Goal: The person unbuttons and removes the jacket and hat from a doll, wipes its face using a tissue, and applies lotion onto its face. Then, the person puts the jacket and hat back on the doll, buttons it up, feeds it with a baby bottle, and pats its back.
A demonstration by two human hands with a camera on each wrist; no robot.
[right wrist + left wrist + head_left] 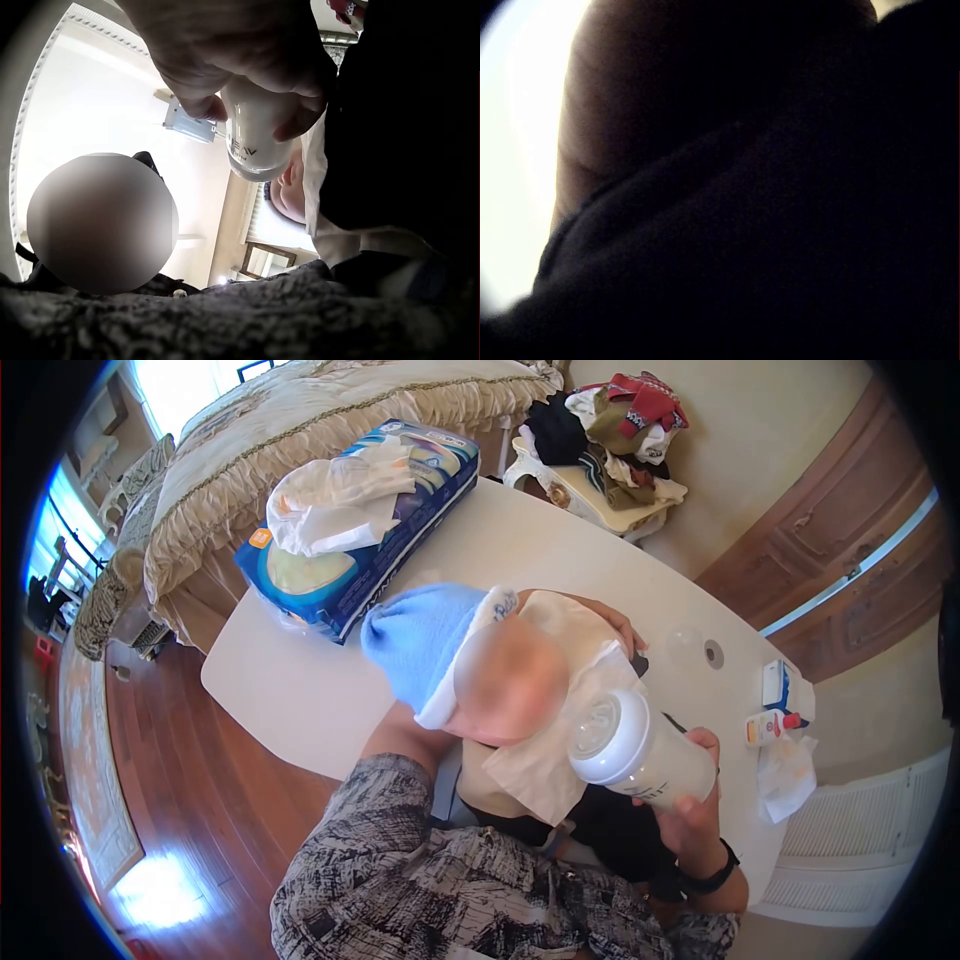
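Note:
A baby or baby doll in a light blue knit hat (430, 640), its face blurred, lies across the lap against the left arm. A cream cloth (540, 768) covers its chest. The left forearm passes behind the head, and bent fingers of my left hand (622, 628) show round the far side of the small body; the rest is hidden. Dark cloth (780, 247) fills most of the left wrist view. In my right hand (692, 815) is a baby bottle (660, 755) with pale contents, gripped round its base. Its white collar and clear cap point towards the cloth, close beside the blurred face.
A white table (270, 700) stands in front. On it lie a blue diaper pack (430, 480) with a diaper (345, 500) on top, a small red-capped bottle (764, 728) and a crumpled white sheet (787, 775). Behind are a bed (290, 445) and piled clothes (620, 435).

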